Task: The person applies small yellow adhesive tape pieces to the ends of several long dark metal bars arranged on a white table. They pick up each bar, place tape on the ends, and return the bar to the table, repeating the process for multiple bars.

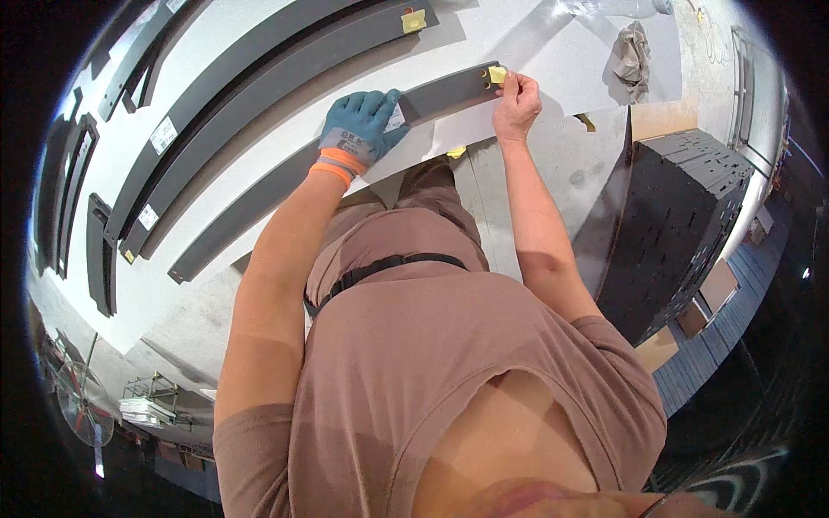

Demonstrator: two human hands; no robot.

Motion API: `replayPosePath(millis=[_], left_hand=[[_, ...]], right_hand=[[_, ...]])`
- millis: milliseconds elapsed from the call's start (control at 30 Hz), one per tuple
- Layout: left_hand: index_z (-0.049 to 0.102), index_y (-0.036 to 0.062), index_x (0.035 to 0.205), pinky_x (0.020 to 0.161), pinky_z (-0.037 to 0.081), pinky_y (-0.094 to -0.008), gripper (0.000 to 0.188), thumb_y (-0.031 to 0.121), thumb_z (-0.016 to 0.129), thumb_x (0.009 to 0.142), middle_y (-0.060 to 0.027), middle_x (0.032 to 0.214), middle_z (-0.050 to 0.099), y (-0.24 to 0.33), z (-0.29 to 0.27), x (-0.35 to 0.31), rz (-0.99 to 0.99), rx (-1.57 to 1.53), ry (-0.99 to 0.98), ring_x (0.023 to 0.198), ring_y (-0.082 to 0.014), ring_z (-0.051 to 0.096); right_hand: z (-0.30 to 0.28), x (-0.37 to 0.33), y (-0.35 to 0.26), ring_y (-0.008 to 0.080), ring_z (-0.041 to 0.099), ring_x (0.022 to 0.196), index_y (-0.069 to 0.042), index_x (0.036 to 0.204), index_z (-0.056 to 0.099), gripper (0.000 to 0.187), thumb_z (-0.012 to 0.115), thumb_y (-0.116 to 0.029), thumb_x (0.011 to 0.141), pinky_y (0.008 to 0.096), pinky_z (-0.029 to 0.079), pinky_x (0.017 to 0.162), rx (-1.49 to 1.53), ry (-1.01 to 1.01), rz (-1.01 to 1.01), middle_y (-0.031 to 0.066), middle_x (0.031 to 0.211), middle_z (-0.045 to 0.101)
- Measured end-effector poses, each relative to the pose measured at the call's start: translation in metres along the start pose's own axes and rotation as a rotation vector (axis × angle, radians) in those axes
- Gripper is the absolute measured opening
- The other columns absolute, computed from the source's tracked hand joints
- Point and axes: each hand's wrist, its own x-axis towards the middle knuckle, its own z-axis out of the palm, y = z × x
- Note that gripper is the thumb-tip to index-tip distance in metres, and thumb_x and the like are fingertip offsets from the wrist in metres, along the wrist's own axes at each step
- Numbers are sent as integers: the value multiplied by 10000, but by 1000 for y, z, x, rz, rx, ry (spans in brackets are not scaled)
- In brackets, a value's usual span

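A long dark grey bar (246, 216) lies slantwise along the near edge of the white table, with a white label partly under my glove. My left hand (358, 129), in a blue and grey work glove with an orange cuff, is laid across the bar, its fingers bent over it. At the bar's right end, my bare right hand (517, 104) pinches a small yellow piece of tape (498, 75) between thumb and fingertips. The tape lies over the end, beside small holes. Whether it is stuck down there I cannot tell.
Two longer dark bars (259, 112) lie beyond, one with yellow tape (414, 21) at its end. Shorter dark pieces (101, 255) are at the left. A crumpled grey glove (633, 62) rests at the table's right. A black stack (669, 216) stands to my right.
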Motion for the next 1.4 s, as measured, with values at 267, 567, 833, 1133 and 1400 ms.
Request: replayPosePath(millis=[267, 567, 833, 1133, 1400], left_hand=[[641, 121, 1345, 906, 509, -392, 574, 438, 722, 873, -43, 1112, 658, -1, 1, -1, 9, -10, 20, 1056, -249, 638], [605, 138, 1382, 941, 505, -438, 611, 492, 709, 895, -83, 1200, 663, -1, 2, -1, -24, -23, -42, 1099, -293, 638], [620, 142, 1367, 912, 506, -440, 616, 483, 735, 867, -85, 1185, 663, -1, 6, -2, -27, -39, -18, 1070, -290, 643], [618, 141, 1374, 913, 505, -440, 629, 477, 745, 858, -81, 1192, 660, -2, 7, -1, -14, -34, -18, 1059, -290, 644], [627, 132, 1366, 926, 507, -442, 615, 474, 737, 868, -90, 1213, 663, -1, 7, -2, -17, -11, -16, 1089, -287, 644]], right_hand=[[-1, -2, -12, 132, 661, 666, 54, 999, 615, 241, 619, -183, 1046, 276, 570, 620, 176, 77, 149, 99, 860, 683], [-5, -5, -19, 134, 656, 676, 42, 973, 673, 214, 687, -171, 997, 293, 551, 651, 240, 87, 132, 91, 836, 712], [-33, -17, -26, 224, 716, 893, -4, 1093, 710, 147, 649, -91, 991, 333, 572, 773, -118, -162, -334, 140, 1059, 739], [-44, 95, -9, 300, 673, 1131, -162, 1190, 737, 386, 497, 37, 962, 392, 568, 980, -287, -604, -345, 64, 1273, 687], [-34, 95, -29, 222, 675, 1150, -220, 1120, 777, 287, 629, -58, 936, 376, 590, 971, -562, -683, -767, -22, 1266, 687]])
